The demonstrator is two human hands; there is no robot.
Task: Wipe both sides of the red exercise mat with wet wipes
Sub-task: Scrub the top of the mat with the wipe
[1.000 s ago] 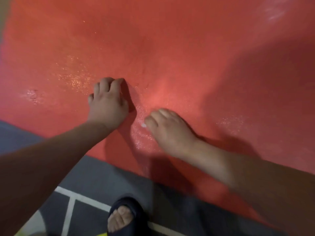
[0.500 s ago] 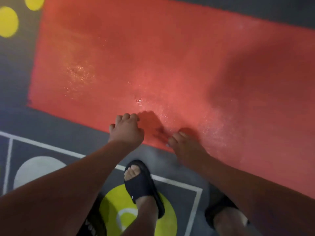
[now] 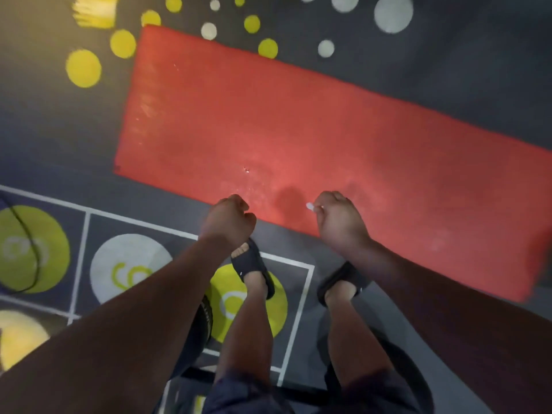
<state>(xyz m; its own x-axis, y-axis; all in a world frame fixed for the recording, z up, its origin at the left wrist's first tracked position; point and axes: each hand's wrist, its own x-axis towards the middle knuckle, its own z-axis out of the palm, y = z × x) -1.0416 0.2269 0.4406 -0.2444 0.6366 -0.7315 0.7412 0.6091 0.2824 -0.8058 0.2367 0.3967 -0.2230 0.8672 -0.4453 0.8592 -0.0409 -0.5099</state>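
Red exercise mat (image 3: 298, 130) — one — is laid on the floor (image 3: 448, 61), long axis upper left to lower right. One wet wipe (image 3: 310, 207) is pinched in right hand (image 3: 340, 219) fingers; left hand (image 3: 228, 218) fingers are curled, empty.

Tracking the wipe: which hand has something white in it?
The right hand: a white scrap pokes from its curled fingers. The left hand shows none.

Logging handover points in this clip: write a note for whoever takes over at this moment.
Left hand: curled, nothing visible in it.
Right hand: curled round a white wet wipe.
Both hang over the near edge of the red mat, which lies flat on the floor.
Done: upper face shows wet streaks.
To do: flip it and wipe the other face, if not yet done; the pictures cannot tell.
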